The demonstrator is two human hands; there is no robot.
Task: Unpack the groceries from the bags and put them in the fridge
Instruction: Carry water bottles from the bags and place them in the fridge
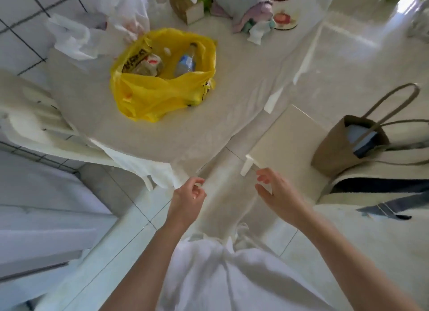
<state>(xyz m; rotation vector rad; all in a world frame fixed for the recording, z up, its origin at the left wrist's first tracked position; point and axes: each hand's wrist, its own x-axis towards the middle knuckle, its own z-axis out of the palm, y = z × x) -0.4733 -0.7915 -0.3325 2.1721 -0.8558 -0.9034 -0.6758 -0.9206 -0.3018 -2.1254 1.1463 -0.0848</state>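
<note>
I see the yellow bag [162, 78] sitting open on the desk [209, 129], which is covered in a pale cloth; inside it a clear bottle with a blue label [186, 61] lies on the right and a carton or wrapped package [148, 64] on the left, too blurred to name; crumpled white bags [76, 39] lie beyond it at the far left edge. My left hand [189, 198] hangs below the near rim of the desk, its fingers [197, 183] loosely curled and holding nothing; my right hand [276, 192] is just beside it, fingers [263, 177] spread and empty, near a white stool [285, 139]; a brown tote bag [348, 143] stands at the right. Both hands are well apart from the yellow bag.
</note>
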